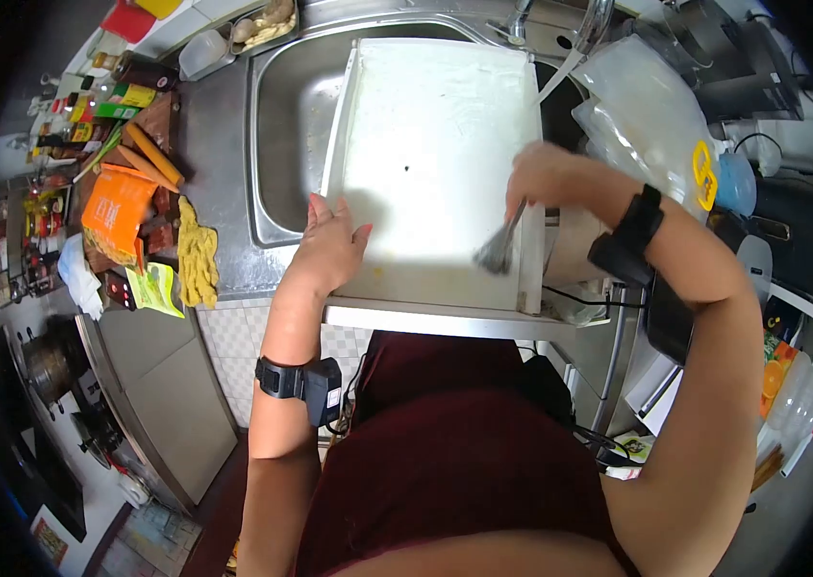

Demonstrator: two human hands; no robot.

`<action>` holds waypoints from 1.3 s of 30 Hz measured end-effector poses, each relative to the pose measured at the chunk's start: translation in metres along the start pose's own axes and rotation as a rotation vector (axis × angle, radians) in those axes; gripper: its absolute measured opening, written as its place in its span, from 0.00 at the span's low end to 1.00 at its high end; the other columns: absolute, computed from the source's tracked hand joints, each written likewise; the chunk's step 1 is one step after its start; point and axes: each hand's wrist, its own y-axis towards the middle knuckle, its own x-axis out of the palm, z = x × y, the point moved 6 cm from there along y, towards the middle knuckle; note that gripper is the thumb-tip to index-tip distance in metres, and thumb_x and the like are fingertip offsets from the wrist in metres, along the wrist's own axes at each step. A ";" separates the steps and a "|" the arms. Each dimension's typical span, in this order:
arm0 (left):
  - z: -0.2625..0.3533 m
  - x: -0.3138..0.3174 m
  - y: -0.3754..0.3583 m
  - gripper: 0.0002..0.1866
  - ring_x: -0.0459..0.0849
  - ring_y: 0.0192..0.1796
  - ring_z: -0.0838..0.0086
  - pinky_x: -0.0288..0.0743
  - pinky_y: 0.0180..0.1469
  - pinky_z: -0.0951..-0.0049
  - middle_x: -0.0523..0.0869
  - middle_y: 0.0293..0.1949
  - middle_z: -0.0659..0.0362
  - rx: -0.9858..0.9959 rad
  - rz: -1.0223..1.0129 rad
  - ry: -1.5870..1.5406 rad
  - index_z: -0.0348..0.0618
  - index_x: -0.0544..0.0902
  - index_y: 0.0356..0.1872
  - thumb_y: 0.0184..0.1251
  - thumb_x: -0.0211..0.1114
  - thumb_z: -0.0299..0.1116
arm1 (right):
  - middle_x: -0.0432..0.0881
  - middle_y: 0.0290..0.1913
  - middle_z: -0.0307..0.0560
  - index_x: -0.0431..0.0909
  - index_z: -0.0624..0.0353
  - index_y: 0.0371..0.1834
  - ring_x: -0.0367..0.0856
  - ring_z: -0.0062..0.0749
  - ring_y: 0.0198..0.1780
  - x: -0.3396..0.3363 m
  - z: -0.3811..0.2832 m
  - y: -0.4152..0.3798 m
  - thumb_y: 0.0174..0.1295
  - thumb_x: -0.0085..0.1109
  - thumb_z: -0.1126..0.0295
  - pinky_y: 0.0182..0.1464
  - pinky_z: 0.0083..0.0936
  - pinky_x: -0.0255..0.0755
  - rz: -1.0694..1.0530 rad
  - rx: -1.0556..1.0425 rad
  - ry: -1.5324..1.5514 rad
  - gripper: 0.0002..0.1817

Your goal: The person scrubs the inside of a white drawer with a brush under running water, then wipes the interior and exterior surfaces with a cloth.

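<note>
A steel tabletop (219,159) is fitted with a sink (283,144), and across its basin a shallow white tray (435,106) is laid, its near edge brought up to the person's clothing. Because the open basin is spanned, the tray could be made to slide or tip if it were pushed hard from one side. On the far right, a translucent plastic bag (642,91) is kept close to the tray's wall, and it could be caught by a wide sweep of the arm. The tray's left wall is covered by the left hand (327,252), whose fingers are spread rather than curled; if that light contact were eased, steadiness could be lost. The right hand (543,178) is closed around the handle of what seems, through the blur, to be a brush (496,254), its dark bristles held low over the tray's right side. Drops could be flicked over the wall by a fast stroke. Near the middle of the tray, a tiny dark speck (406,168) is seen and could be missed.
</note>
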 end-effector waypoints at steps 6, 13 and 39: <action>-0.001 0.002 0.001 0.33 0.43 0.74 0.39 0.49 0.73 0.61 0.48 0.65 0.18 -0.005 0.007 0.015 0.25 0.57 0.68 0.73 0.50 0.44 | 0.85 0.32 0.34 0.87 0.36 0.40 0.80 0.34 0.35 -0.047 0.064 -0.015 0.49 0.54 0.77 0.37 0.32 0.73 0.645 0.325 -0.410 0.20; 0.000 0.000 -0.002 0.33 0.44 0.74 0.38 0.50 0.73 0.60 0.48 0.65 0.17 0.014 0.028 0.015 0.23 0.57 0.67 0.73 0.50 0.42 | 0.86 0.40 0.35 0.84 0.38 0.46 0.82 0.31 0.39 0.027 -0.008 0.015 0.50 0.55 0.79 0.42 0.31 0.73 0.151 -0.045 0.089 0.23; -0.001 0.005 0.002 0.33 0.44 0.73 0.37 0.49 0.73 0.60 0.48 0.64 0.16 0.024 0.025 0.063 0.22 0.56 0.67 0.74 0.49 0.43 | 0.82 0.26 0.35 0.86 0.38 0.28 0.80 0.32 0.38 -0.052 0.076 -0.015 0.52 0.56 0.67 0.41 0.32 0.67 0.459 0.660 -0.828 0.09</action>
